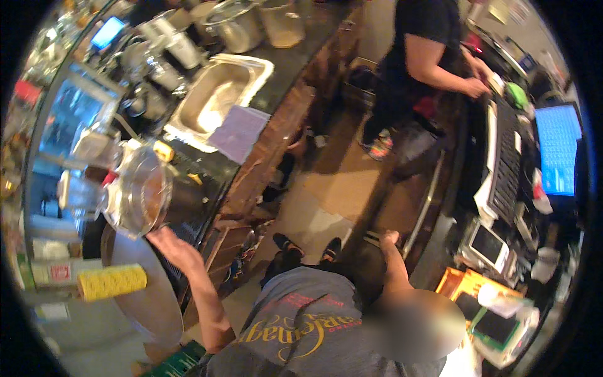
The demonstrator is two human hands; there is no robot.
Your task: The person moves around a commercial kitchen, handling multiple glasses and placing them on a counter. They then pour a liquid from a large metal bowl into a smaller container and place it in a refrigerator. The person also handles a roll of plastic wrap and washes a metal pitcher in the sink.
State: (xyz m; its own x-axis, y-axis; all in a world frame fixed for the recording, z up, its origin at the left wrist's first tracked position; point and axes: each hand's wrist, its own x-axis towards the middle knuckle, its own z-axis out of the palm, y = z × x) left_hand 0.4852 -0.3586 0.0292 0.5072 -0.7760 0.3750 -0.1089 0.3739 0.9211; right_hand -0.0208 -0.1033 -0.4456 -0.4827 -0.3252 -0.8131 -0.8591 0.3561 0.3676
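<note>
My left hand point(168, 242) reaches out to the counter on the left. It is against the lower rim of a large clear container point(162, 200) with something brownish inside; the container partly hides my fingers, so their hold is unclear. On the other side, my right hand point(389, 237) is low by the dark cabinet front, beside a short pale bar point(372, 238). Its fingers look curled, but the dim light does not show whether they grip anything. Right of my left forearm is a dark ribbed mat point(174, 264) at the counter edge.
A steel sink point(221, 89) with a purple cloth point(240, 132) is set in the left counter. Another person point(426, 61) stands at the right counter by a keyboard point(506, 160) and monitor point(558, 148). A yellow patterned object point(113, 282) is at lower left.
</note>
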